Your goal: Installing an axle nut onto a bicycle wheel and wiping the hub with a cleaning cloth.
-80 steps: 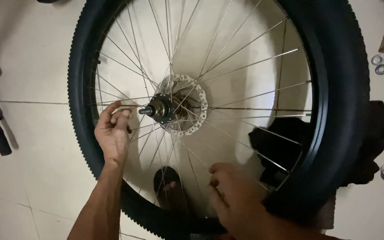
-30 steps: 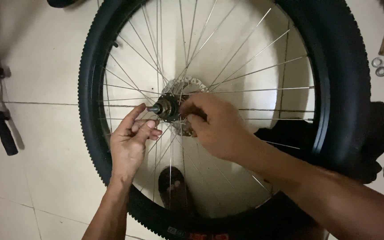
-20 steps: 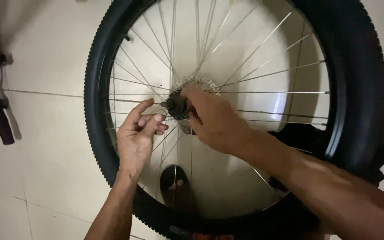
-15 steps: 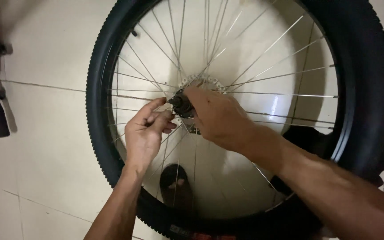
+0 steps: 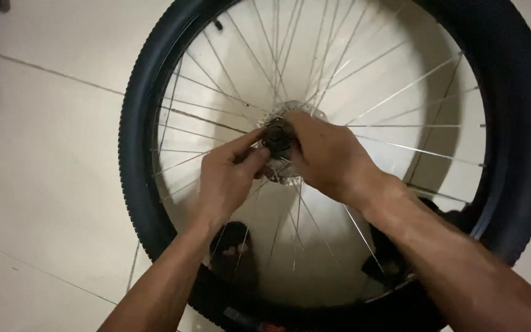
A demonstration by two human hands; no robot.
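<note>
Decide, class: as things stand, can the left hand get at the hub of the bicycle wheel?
Probably yes. The left hand already has its fingers at the hub, reaching from the open side, while the right hand grips it opposite.

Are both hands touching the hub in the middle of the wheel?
Yes, the left hand and the right hand both have fingers on the dark hub where the spokes meet.

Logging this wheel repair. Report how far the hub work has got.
Done: the wheel is off its bike, above the tiled floor. In hand: left hand and right hand both grip the hub at its end. Left: the hands hide the hub fittings, so the remaining work cannot be judged.
</note>
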